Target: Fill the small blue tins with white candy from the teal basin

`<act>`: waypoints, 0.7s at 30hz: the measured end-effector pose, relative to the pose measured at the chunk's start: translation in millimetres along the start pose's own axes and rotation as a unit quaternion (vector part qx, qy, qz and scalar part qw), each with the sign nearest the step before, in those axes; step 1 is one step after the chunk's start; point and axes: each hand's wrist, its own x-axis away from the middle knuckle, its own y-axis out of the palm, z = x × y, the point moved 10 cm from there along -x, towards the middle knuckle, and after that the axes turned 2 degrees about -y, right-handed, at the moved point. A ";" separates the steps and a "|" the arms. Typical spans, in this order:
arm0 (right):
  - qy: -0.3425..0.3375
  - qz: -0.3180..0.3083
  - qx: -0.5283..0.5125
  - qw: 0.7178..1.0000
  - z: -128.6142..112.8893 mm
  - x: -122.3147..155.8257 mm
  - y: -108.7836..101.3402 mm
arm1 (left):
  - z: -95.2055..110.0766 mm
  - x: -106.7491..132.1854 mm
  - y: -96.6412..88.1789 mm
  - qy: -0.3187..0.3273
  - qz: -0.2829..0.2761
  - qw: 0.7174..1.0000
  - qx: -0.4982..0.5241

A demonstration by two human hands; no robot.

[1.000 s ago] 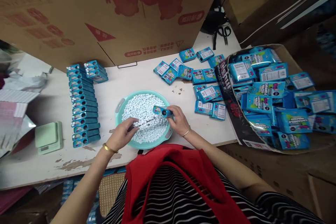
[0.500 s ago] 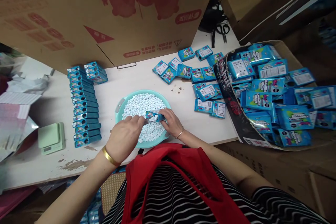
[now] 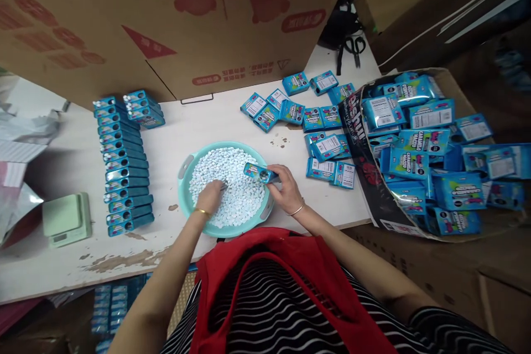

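A teal round basin (image 3: 185, 166) full of small white candies (image 3: 232, 177) sits on the table in front of me. My left hand (image 3: 209, 197) reaches down into the candies, fingers curled among them. My right hand (image 3: 285, 188) holds a small blue candy box (image 3: 260, 173) over the basin's right side, its open end facing the pile.
A long row of filled blue boxes (image 3: 124, 171) stands at the left, beside a green scale (image 3: 66, 219). Loose flat blue boxes (image 3: 315, 121) lie at the right of the table, and a carton (image 3: 435, 149) heaped with more stands further right. A large cardboard box (image 3: 174, 16) rises behind; scissors (image 3: 353, 44) lie at the back.
My left hand left the box and dropped into the candy pile. My right hand lifted the box slightly up and to the right.
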 end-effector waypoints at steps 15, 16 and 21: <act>0.027 0.013 0.004 1.000 3.7 -1.8 -6.0 | 49.4 65.3 -87.2 0.132 0.049 0.975 0.170; 0.011 0.008 0.007 1.000 0.1 -1.8 -2.6 | 52.8 72.8 -99.4 0.136 0.053 0.976 0.161; -0.064 -0.030 0.015 0.997 -21.8 0.2 20.4 | 80.9 90.4 -134.6 0.158 0.036 0.985 0.059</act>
